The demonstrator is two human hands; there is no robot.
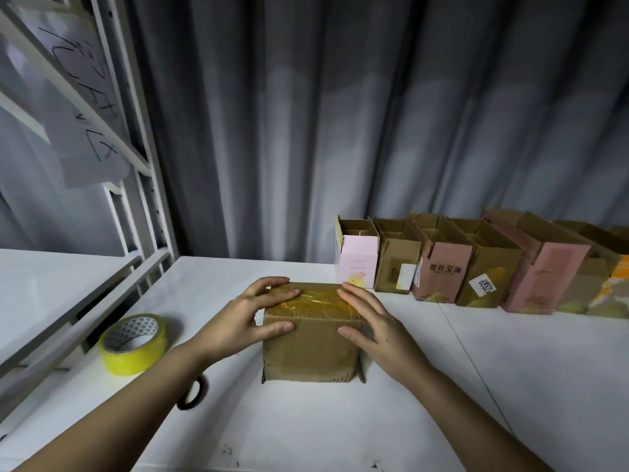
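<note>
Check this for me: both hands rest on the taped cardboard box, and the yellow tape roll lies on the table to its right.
Wrong on one point: the yellow tape roll lies on the table left of the taped cardboard box, not right, as the head view shows. Both the left hand and right hand do rest on it.

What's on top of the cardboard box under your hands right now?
A yellowish tape strip runs across the cardboard box top. The left hand and right hand press on it, thumbs on the front face. Tape under the fingers is hidden; the closed box hides its contents.
</note>
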